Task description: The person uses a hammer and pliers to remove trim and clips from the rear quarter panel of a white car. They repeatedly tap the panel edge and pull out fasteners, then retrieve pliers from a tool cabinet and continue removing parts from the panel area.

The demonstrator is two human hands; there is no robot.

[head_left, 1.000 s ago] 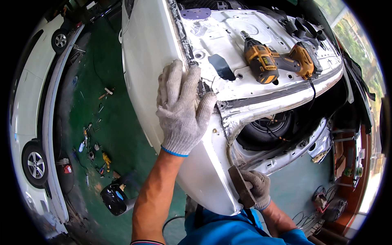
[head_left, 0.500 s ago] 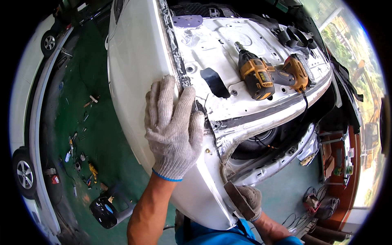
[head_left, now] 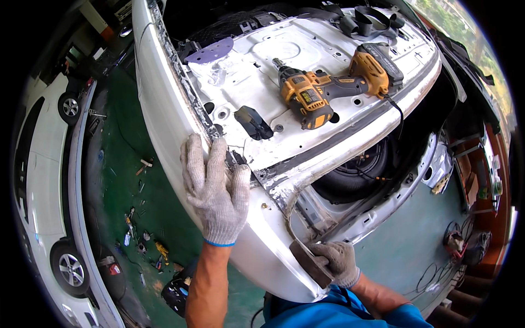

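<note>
My left hand (head_left: pixel 216 194), in a knitted off-white glove with a blue cuff, lies flat on the white car body panel (head_left: pixel 169 115), fingers stretched out. Its fingertips reach the rough, dark-smeared seam (head_left: pixel 205 121) along the panel's inner edge. At the rear corner, beside the trunk opening, my gloved right hand (head_left: pixel 339 261) is closed around a flat, dark brown-grey metal block (head_left: pixel 310 264). The block sits against the corner of the panel; whether it presses there I cannot tell. The right fingertips are partly hidden behind it.
A yellow-and-black cordless impact wrench (head_left: pixel 309 98) lies on the bare white metal deck, near a purple sanding disc (head_left: pixel 210 51) and black straps (head_left: pixel 369 23). A spare tyre (head_left: pixel 353 180) shows in the trunk. Tools (head_left: pixel 161 250) litter the green floor; another white car (head_left: pixel 49 164) stands left.
My view has shifted, so the car body and impact wrench appear farther left. My left hand stays flat on the panel, and my right hand keeps hold of the metal block at the rear corner.
</note>
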